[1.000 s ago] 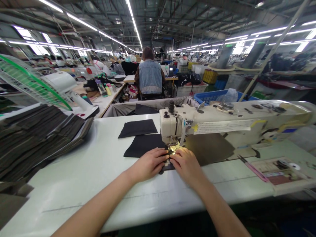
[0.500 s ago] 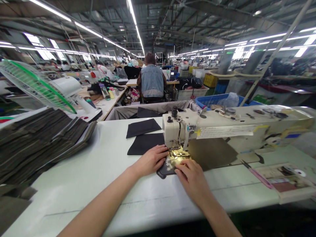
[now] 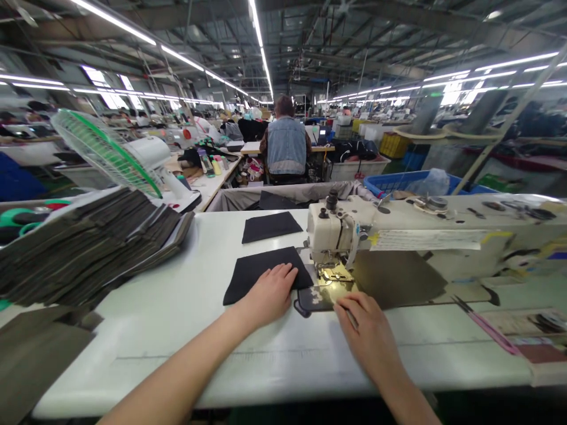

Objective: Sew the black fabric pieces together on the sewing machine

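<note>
My left hand (image 3: 271, 292) lies with fingers stretched out on a dark fabric panel (image 3: 252, 274), just left of the sewing machine (image 3: 330, 233). The panel's right corner reaches the machine's bed beside the brass-coloured needle plate (image 3: 334, 275). My right hand (image 3: 367, 330) rests at the front edge of the bed, its fingers bent and pressed together. A small dark sliver shows between those fingers, too little to name. Behind the first panel lies a second dark panel (image 3: 271, 227). An olive-brown piece (image 3: 394, 277) sits under the machine's arm.
A tall stack of dark folded pieces (image 3: 88, 248) stands at the left, before a fan (image 3: 108, 147). Pink-handled scissors (image 3: 491, 332) lie at the right by a tray (image 3: 544, 342). Beyond the table are a blue basket (image 3: 398, 183) and a seated person (image 3: 287, 144).
My left hand has drawn the dark panel leftward and toward me, away from the needle area. My right hand stays near the bed's front edge. The view has turned slightly left.
</note>
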{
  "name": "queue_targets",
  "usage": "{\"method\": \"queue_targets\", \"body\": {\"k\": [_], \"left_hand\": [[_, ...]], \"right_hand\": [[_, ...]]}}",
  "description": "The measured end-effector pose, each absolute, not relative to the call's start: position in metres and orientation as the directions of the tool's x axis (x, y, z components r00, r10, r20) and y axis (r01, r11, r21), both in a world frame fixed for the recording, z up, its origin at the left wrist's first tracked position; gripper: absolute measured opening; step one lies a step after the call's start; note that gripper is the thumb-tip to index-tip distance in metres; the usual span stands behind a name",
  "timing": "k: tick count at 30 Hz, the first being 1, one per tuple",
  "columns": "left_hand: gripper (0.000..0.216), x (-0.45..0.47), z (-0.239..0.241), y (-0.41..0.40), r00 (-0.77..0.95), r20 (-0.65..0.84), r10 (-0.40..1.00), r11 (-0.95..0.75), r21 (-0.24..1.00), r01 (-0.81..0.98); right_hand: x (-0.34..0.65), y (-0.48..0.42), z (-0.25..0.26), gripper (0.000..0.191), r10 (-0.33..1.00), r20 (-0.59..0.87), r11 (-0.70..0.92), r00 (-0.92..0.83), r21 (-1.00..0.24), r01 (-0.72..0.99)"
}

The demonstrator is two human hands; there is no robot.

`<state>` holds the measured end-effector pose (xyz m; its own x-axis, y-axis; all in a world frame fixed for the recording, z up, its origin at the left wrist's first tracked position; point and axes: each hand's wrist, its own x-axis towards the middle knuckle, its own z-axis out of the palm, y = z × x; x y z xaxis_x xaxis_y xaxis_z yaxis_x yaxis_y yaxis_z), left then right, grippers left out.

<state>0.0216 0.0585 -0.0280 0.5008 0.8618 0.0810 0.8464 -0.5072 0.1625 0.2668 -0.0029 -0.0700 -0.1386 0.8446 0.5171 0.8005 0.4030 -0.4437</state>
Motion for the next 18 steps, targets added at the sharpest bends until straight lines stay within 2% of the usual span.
{"method": "queue_targets", "body": {"k": [2,5,7,10,14,16,18], "left_hand": [[0.050,0.021,-0.023,0.053,0.496,0.106,0.862,-0.507,0.175,0.844],[0.025,0.022,-0.014,0.055,0.453,0.166,0.876,-0.480,0.213,0.851],[0.018,0.018,-0.008,0.063,0.379,0.228,0.897,-0.430,0.250,0.868],[0.032,0.003,-0.002,0.079,0.191,0.362,0.912,-0.313,0.316,0.895],[0.052,-0.020,-0.012,0.083,-0.118,0.519,0.846,-0.176,0.482,0.858],[0.059,-0.025,-0.021,0.071,-0.079,0.515,0.853,-0.203,0.467,0.861],[0.059,-0.024,-0.026,0.054,0.157,0.441,0.884,-0.331,0.353,0.875]], "right_hand": [[0.267,-0.002,-0.071,0.023,0.846,0.513,0.406,-0.141,-0.451,0.795],[0.268,-0.002,-0.070,0.021,0.849,0.510,0.408,-0.141,-0.461,0.788],[0.269,-0.002,-0.070,0.020,0.852,0.505,0.406,-0.137,-0.472,0.783],[0.268,-0.004,-0.069,0.019,0.858,0.497,0.397,-0.129,-0.484,0.780],[0.267,-0.003,-0.070,0.020,0.860,0.495,0.394,-0.125,-0.487,0.779],[0.269,-0.001,-0.071,0.022,0.853,0.508,0.400,-0.122,-0.485,0.778],[0.272,0.002,-0.068,0.023,0.852,0.509,0.399,-0.118,-0.487,0.777]]}}
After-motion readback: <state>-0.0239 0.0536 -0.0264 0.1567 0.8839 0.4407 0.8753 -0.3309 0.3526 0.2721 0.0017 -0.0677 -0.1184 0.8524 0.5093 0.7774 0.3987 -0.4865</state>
